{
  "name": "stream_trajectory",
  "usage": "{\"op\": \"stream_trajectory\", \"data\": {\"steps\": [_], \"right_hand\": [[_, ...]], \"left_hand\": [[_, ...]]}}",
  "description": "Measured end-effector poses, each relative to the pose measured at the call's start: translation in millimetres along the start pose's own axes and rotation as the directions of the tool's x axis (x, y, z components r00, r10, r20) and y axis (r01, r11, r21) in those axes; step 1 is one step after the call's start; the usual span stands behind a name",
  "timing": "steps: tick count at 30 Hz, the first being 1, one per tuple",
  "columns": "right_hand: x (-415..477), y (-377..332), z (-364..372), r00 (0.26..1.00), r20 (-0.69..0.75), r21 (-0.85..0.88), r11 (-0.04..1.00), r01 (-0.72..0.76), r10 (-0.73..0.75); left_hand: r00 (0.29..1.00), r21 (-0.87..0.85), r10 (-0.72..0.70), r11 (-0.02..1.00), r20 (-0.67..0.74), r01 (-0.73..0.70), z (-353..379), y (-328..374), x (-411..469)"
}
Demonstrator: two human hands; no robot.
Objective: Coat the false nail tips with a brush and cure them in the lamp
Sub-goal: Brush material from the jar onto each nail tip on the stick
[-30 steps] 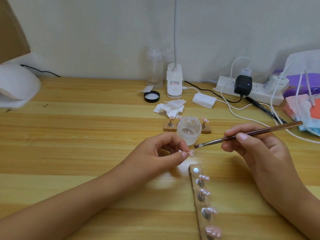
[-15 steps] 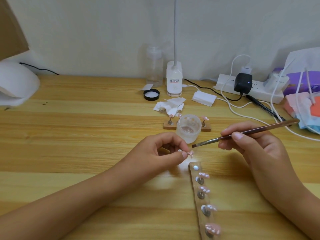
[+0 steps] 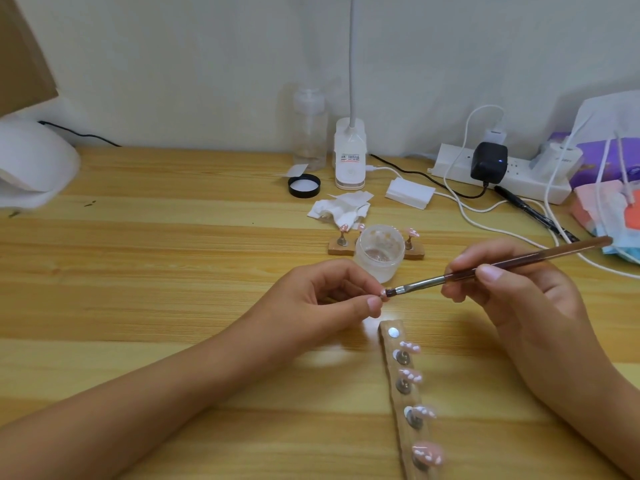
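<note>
Step in hand: coating. The left hand held a small pink false nail tip at centre frame. Thumb and forefinger pinched it, and the other fingers curled under. Whether the tip sat on a stud could not be told.

The right hand held a long brown-handled brush with a metal ferrule pen-fashion, thumb and fingers pinching the handle just behind the ferrule. The bristles touched the tip.

Four more pink tips with white marks stood on studs along a narrow wooden strip just below the hands. Its top stud was bare, probably this tip's seat. Coated or not, could not tell.

Next move, as judged: short light strokes with the left pinch steady, then reseat the tip without touching the wet face. Curing follows. The white domed curing lamp sat at the left edge of the frame, well apart from the hands.

Around on the wooden bench:
- an open clear plastic jar just behind the brush tip
- a short wooden block with more tips, partly hidden by the jar
- a round black lid and crumpled white wipes
- a white power strip at upper right

In the way: the jar crowded the brush end, and white cables lay near the handle's tail.
</note>
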State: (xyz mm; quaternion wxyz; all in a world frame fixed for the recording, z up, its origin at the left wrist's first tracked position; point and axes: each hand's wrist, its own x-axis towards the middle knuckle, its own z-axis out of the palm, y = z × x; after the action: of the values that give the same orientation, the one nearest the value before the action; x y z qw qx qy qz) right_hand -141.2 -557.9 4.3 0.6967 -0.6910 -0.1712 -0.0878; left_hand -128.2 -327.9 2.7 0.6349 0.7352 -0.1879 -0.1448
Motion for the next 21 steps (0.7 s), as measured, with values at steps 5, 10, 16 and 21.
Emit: {"op": "stream_trajectory", "data": {"steps": [5, 10, 16, 21], "right_hand": [[0.4, 0.7, 2.3, 0.998, -0.056, -0.091, 0.996, -0.002, -0.003], [4.5, 2.4, -1.3, 0.998, -0.066, 0.053, 0.998, 0.014, -0.01], [6.3, 4.2, -3.9, 1.0, -0.007, 0.174, 0.984, -0.029, 0.03], [3.7, 5.1, -2.9, 0.999, 0.0, 0.141, 0.989, -0.053, 0.053]], "left_hand": [[1.0, 0.008, 0.002, 1.0, 0.005, -0.002, -1.1, -1.6, -0.2], [1.0, 0.024, 0.021, 0.999, -0.001, -0.021, -1.5, -0.5, -1.1], [1.0, 0.022, 0.013, 1.0, -0.009, -0.013, -0.4, 1.0, -1.5], [1.0, 0.015, 0.003, 1.0, -0.007, -0.003, -0.5, 1.0, -2.2]]}}
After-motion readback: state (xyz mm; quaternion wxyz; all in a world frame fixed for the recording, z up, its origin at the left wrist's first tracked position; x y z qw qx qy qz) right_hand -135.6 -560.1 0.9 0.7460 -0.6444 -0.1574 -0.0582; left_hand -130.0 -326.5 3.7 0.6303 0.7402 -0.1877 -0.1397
